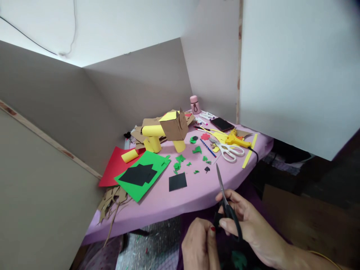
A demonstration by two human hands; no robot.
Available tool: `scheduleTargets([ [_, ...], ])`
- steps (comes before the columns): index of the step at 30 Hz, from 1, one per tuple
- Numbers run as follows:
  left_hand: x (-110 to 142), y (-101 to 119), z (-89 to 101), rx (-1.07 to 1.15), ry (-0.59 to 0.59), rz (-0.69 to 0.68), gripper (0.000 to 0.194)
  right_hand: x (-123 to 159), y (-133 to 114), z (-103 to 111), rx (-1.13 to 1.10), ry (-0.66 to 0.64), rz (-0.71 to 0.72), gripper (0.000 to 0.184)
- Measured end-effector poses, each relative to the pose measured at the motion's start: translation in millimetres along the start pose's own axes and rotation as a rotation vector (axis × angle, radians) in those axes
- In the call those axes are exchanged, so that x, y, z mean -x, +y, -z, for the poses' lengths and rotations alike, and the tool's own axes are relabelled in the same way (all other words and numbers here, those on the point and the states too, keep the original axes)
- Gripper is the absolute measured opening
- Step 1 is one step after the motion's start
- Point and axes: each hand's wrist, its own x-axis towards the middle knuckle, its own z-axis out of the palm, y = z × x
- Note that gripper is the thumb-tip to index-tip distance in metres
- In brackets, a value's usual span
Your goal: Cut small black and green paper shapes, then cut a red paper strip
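Note:
My right hand (244, 215) grips a pair of black-handled scissors (220, 180), their blades pointing up and away over the table's front edge. Close beside it, my left hand (199, 240) is closed in a pinch on a small piece of black paper (217, 219). Both hands are in front of the table, above my lap. On the cloth just beyond lie a black paper rectangle (177, 182), a small black scrap (207, 169) and green paper scraps (177, 165).
A cardboard and yellow-paper figure (174, 125) stands on the pink-covered table (157, 206). White-handled scissors (229, 153), a yellow glue gun (236, 139), a phone (222, 124) and a pink bottle (194, 105) are to the right. Green paper (137, 197) and red paper (108, 174) lie left.

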Motion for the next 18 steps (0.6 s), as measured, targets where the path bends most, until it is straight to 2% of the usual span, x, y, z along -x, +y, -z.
scheduleTargets([
  [4,-2,-6,-1.2,0.291,-0.159,0.283,0.038,-1,0,0,0.044,0.039,0.029,0.040],
  [7,-3,-10,-0.2,0.451,-0.228,0.362,0.038,-2,1,1,0.067,0.056,0.035,0.041],
  [14,-8,1,6.8,0.497,-0.168,0.446,0.035,-3,1,1,0.283,-0.029,0.074,0.038],
  [18,-12,5,7.3,0.721,-0.204,0.627,0.036,-2,-3,0,0.292,-0.054,0.067,0.036],
])
